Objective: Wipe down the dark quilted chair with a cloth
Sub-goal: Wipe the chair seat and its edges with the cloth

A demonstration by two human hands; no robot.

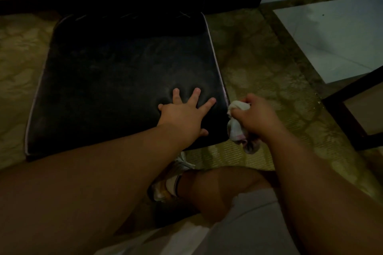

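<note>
Your left hand [182, 114] lies flat on the seat of the dark chair [116, 80], fingers spread and straight, palm pressed to the cushion near its front right corner. The seat fills the centre and left of the view; pale piping runs along its left and right edges, and the quilted backrest rises dark at the top of the frame. Your right hand [255, 117] hangs just off the seat's right edge, fingers curled round a bunched white cloth [236, 128]. The cloth touches or nearly touches the seat's front right corner; you cannot tell which. Below, your bare knee [209, 190] and a pale shoe [165, 184] rest on the patterned floor [259, 64].
</note>
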